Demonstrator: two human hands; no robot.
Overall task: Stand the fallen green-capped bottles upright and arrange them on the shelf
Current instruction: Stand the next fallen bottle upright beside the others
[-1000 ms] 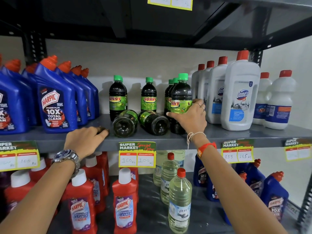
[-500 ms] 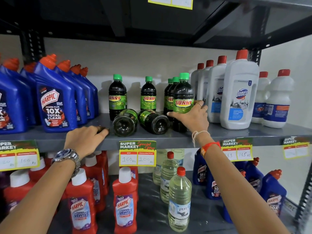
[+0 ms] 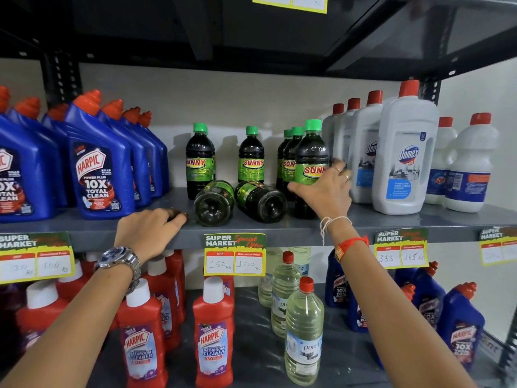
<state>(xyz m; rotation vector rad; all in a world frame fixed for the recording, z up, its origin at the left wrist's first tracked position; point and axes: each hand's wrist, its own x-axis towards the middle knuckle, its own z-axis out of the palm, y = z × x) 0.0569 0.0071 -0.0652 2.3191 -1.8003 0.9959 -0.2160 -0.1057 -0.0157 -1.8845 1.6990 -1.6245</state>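
Note:
Two dark green-capped Sunny bottles lie on their sides on the grey middle shelf (image 3: 282, 230), bases toward me: the left fallen bottle (image 3: 214, 204) and the right fallen bottle (image 3: 260, 201), side by side. Behind them stand two upright ones (image 3: 200, 161) (image 3: 251, 158). To the right is a row of upright ones (image 3: 289, 159). My right hand (image 3: 326, 191) grips the front bottle of that row (image 3: 311, 152), which stands upright beside the white bottles. My left hand (image 3: 148, 231) rests on the shelf's front edge, left of the fallen bottles, holding nothing.
Blue Harpic bottles (image 3: 98, 169) fill the shelf's left side. White Domex bottles (image 3: 405, 161) crowd its right, close against the gripped bottle. Price tags (image 3: 235, 254) hang on the shelf lip. Red Harpic cleaners (image 3: 214, 340) and clear liquid bottles (image 3: 303, 331) stand on the lower shelf.
My right hand has turned the front upright bottle so its label faces me and nudged it slightly right. The left hand and the fallen bottles have stayed put.

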